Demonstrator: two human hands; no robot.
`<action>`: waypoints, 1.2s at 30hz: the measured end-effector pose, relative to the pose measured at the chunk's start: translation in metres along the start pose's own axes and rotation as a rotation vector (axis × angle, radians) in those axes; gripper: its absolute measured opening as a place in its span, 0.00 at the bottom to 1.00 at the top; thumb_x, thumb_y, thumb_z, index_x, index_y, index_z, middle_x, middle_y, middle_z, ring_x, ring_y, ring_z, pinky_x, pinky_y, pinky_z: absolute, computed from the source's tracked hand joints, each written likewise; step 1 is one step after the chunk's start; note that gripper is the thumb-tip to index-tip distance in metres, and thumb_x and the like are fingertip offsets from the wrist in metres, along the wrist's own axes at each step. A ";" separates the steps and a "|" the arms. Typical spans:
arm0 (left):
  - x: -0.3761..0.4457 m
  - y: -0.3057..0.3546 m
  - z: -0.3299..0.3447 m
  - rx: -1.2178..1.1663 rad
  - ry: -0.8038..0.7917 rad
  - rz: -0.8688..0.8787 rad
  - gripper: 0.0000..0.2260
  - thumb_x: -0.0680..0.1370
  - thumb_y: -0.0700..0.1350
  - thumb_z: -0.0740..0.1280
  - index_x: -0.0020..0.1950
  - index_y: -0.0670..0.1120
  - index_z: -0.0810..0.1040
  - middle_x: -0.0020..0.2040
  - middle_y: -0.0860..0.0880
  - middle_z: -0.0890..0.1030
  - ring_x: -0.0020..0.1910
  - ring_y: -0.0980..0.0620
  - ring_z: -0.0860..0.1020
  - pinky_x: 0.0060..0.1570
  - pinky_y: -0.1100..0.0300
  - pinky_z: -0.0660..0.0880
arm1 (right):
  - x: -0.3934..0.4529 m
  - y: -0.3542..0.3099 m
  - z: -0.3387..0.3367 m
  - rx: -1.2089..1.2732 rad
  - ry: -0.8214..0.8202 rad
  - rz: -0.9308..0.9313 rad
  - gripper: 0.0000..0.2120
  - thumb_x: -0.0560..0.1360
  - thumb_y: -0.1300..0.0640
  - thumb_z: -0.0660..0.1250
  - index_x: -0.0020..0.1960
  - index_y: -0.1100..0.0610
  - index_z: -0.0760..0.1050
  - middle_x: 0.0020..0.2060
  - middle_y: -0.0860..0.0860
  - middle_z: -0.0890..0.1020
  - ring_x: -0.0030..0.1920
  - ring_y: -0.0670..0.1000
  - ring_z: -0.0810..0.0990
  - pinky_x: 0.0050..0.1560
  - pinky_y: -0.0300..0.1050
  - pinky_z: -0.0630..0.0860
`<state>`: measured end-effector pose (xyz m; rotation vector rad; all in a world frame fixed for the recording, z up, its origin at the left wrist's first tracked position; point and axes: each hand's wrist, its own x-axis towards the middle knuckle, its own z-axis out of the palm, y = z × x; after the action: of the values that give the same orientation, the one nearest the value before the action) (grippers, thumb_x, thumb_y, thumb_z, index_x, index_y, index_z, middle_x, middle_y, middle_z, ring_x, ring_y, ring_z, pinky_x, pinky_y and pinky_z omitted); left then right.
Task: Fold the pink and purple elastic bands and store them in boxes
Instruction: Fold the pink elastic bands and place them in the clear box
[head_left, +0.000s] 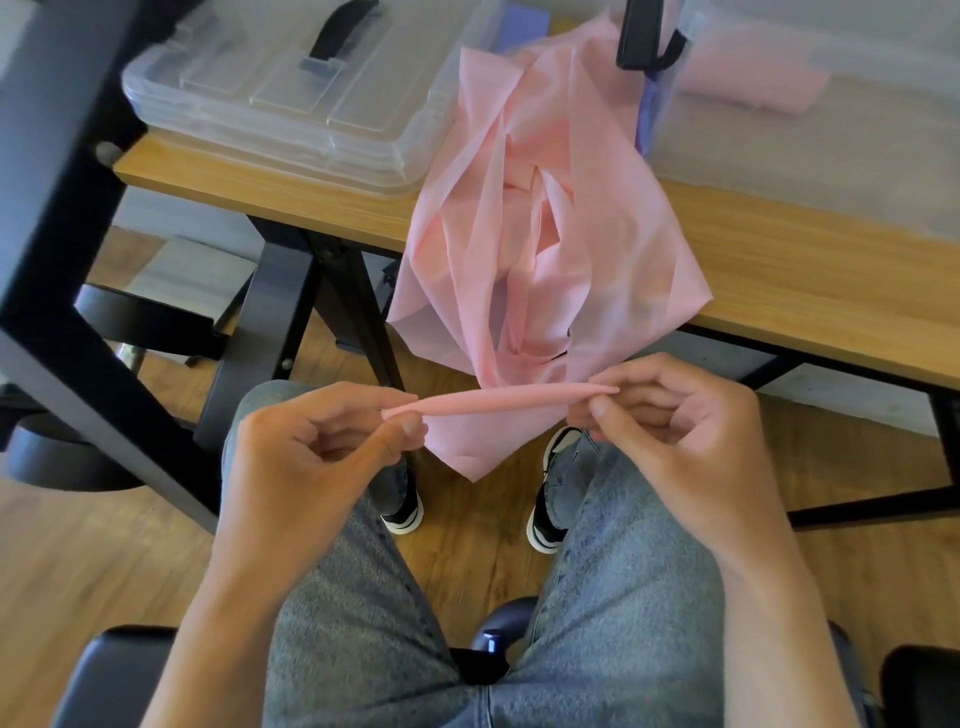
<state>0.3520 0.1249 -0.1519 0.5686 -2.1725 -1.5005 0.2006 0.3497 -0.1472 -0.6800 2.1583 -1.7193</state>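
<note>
A long pink elastic band (524, 208) lies crumpled on the wooden table (810, 291) and hangs over its front edge toward my lap. Its near end is stretched flat between my hands. My left hand (322, 441) pinches the left corner between thumb and forefinger. My right hand (670, 421) pinches the right corner the same way. A purple band (649, 114) shows partly behind the pink one, beside a clear box (831, 130) at the right that holds a folded pink band (753, 83).
A closed clear plastic box (291, 93) with a black handle stands at the table's left. Black table legs (291, 291) and a black frame (52, 208) rise on the left. My knees, shoes and a black chair seat (114, 675) are below.
</note>
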 end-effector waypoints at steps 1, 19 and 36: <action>0.000 0.001 0.000 -0.012 0.009 0.015 0.10 0.73 0.41 0.76 0.53 0.46 0.86 0.45 0.54 0.88 0.43 0.53 0.87 0.45 0.59 0.84 | 0.001 -0.002 0.000 0.045 0.003 0.001 0.05 0.76 0.63 0.74 0.52 0.58 0.83 0.42 0.52 0.89 0.45 0.53 0.89 0.49 0.51 0.85; -0.005 0.004 -0.001 0.245 -0.006 0.189 0.10 0.72 0.51 0.74 0.51 0.51 0.87 0.40 0.60 0.83 0.38 0.60 0.81 0.36 0.70 0.77 | -0.006 -0.006 -0.005 -0.450 0.060 -0.234 0.06 0.75 0.53 0.75 0.51 0.48 0.86 0.44 0.38 0.84 0.46 0.44 0.84 0.44 0.42 0.83; -0.021 0.007 0.004 -0.188 -0.017 -0.035 0.10 0.73 0.39 0.74 0.54 0.42 0.84 0.45 0.49 0.88 0.44 0.50 0.87 0.46 0.57 0.85 | -0.029 -0.003 -0.005 0.018 0.034 -0.030 0.07 0.76 0.58 0.74 0.54 0.56 0.83 0.43 0.50 0.89 0.45 0.51 0.89 0.48 0.47 0.86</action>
<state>0.3662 0.1422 -0.1489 0.5334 -2.0151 -1.7107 0.2233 0.3686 -0.1449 -0.6864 2.1634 -1.7754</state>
